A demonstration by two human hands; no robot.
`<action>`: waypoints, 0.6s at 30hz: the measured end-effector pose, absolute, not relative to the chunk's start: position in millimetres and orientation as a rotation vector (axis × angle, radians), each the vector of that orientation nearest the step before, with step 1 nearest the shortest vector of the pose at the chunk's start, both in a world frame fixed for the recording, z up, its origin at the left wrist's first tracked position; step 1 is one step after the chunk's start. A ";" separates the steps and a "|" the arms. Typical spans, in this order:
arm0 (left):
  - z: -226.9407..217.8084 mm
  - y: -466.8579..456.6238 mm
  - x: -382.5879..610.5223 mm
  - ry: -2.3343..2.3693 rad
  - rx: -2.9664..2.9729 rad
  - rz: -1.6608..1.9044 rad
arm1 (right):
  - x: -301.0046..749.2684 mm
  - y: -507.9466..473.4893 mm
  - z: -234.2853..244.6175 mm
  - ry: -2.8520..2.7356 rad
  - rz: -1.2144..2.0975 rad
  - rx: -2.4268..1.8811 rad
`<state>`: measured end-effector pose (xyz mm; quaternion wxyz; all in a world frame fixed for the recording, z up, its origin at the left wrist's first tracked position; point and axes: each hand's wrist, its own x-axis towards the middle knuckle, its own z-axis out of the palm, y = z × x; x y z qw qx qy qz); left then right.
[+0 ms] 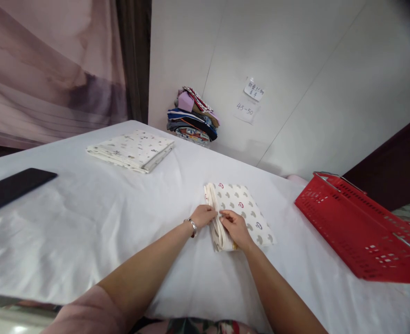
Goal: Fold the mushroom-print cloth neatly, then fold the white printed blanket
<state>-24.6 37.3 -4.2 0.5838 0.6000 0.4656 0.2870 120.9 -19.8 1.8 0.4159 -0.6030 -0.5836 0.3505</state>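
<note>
A folded white cloth (246,206) printed with grey mushroom-like shapes and a few red and blue marks lies on the white-covered table (145,204). Its layered, folded edge faces left. My left hand (204,216), with a silver band on the wrist, pinches that edge from the left side. From the right, my right hand (237,228) reaches over the cloth, its thumb and fingers closed on the same layers close to my left fingertips. Farther off to the left sits a second folded white cloth (131,147) with small scattered prints.
A red plastic basket (365,232) stands on the right of the table. At left lies a dark flat object (15,188). Beyond the far edge, a stack of folded fabrics (193,118) rests against the wall, near paper notes (248,106). A pink curtain (52,69) hangs at left.
</note>
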 end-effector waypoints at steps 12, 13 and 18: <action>-1.4 36.1 -24.6 1.139 1.445 0.676 | 115.3 -21.0 5.3 -1.517 0.756 -1.578; -1.4 36.1 -24.8 1.143 1.447 0.676 | 115.7 -20.7 4.8 -1.506 0.777 -1.575; -1.5 36.0 -24.8 1.150 1.449 0.667 | 118.9 -22.7 -0.7 -1.476 0.807 -1.488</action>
